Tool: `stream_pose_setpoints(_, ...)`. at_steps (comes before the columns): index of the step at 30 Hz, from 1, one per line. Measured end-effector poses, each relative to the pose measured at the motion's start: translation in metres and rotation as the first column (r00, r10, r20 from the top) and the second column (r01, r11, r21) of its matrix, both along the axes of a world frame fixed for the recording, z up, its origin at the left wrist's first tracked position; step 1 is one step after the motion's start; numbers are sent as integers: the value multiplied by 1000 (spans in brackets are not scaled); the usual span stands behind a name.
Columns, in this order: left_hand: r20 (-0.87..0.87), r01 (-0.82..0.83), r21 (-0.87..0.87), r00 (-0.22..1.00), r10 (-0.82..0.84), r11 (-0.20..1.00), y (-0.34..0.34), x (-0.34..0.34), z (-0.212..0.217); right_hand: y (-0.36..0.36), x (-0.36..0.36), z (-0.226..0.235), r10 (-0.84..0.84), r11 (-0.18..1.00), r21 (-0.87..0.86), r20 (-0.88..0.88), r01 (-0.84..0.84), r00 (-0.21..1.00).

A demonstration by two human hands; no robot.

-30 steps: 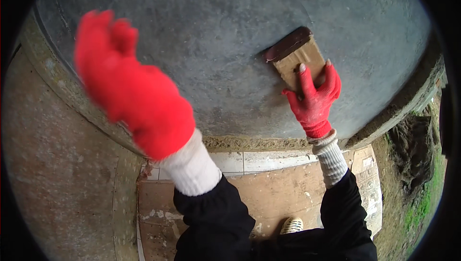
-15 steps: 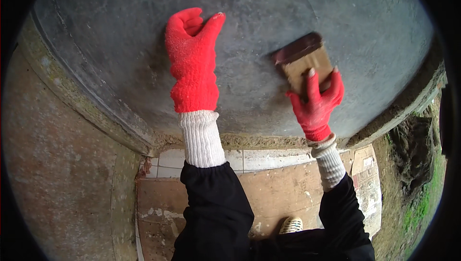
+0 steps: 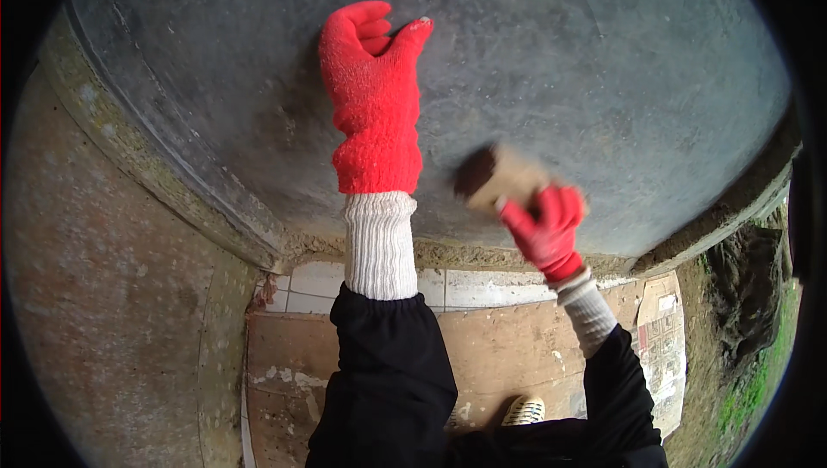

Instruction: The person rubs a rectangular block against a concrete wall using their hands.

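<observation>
My left hand [image 3: 372,89], in a red glove, rests on the dark grey slab [image 3: 517,55]. Its fingers curl loosely, with the thumb apart and nothing between them. To the right, my right hand [image 3: 546,227], gloved in red too, grips a tan block [image 3: 517,177] with a dark red-brown end [image 3: 476,172]. The block lies against the slab close to its near edge, its dark end pointing to the left. Motion blurs the block and the right fingers, and the underside of the block is hidden.
A raised, rough rim [image 3: 172,175] borders the slab on the left, and another [image 3: 732,210] on the right. White tiles [image 3: 314,283] and a stained brown sheet [image 3: 491,339] lie below. My shoe [image 3: 524,410] stands on it. Dark crumpled material [image 3: 748,287] lies at right.
My right hand has drawn the block nearer and to the left, turning its dark end leftward. My left hand keeps its pose and appears slightly further right, as the whole view shifts a little.
</observation>
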State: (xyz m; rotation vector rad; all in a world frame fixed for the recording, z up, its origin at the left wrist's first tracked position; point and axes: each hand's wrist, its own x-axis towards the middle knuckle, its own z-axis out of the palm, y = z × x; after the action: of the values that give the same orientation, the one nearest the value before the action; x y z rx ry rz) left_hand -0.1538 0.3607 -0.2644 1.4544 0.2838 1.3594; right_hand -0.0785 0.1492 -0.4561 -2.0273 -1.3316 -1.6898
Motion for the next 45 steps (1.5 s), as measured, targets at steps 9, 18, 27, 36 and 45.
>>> stream_pose_setpoints(9, -2, -61, 57, 998, 61, 997, 9, 6, -6, 3, 13, -65, 175, 876, -475, 158, -80, 972)
stream_pose_setpoints(18, 367, 292, -219, 909, -198, 931, 25, -16, 11, 23, 6, 283, -90, 926, 376, 124, 37, 988)
stream_pose_setpoints(27, 552, 289, -484, 833, 32, 826, 35, -63, 45, 17, 29, 43, 182, 934, -319, 46, -158, 982)
stream_pose_setpoints(36, 558, 177, -517, 812, 173, 837, 69, -103, 48, 60, -9, 293, -43, 922, 386, 162, -23, 986)
stream_pose_setpoints(45, 602, 160, -525, 764, 232, 836, 73, -122, 65, 18, 5, 25, 196, 947, -287, 159, -144, 968)
